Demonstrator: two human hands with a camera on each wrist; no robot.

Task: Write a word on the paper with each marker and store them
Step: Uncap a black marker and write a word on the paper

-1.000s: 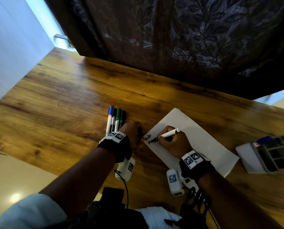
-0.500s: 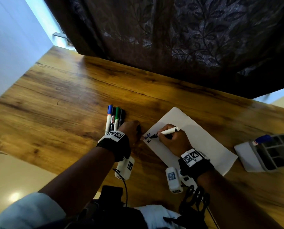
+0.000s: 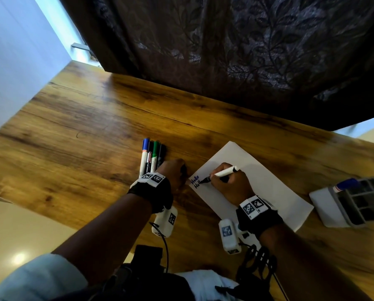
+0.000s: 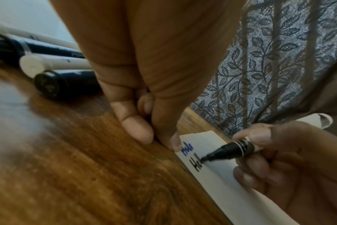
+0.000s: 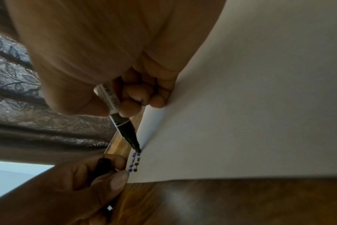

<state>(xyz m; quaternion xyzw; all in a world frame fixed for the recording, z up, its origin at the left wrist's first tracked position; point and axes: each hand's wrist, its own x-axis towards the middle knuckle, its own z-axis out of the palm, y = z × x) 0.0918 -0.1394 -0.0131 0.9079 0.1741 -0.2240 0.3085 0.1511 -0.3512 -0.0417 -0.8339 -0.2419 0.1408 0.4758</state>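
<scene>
The right hand (image 3: 229,183) pinches the black marker (image 3: 222,173), its tip on the paper (image 3: 268,183), mid-word under blue "Hello". The left hand (image 3: 173,172), curled around a black cap (image 5: 102,169), pins the paper's left corner. Next: finish, recap.

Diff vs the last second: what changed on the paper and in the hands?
The black marker in the right hand moved rightward along the white paper sheet, lengthening the black word under the blue one from a first stroke to "Hel". Unchanged: left hand pinning the paper's corner, four markers beside it.

The black marker (image 4: 234,150) has lengthened the second word (image 4: 197,165).
</scene>
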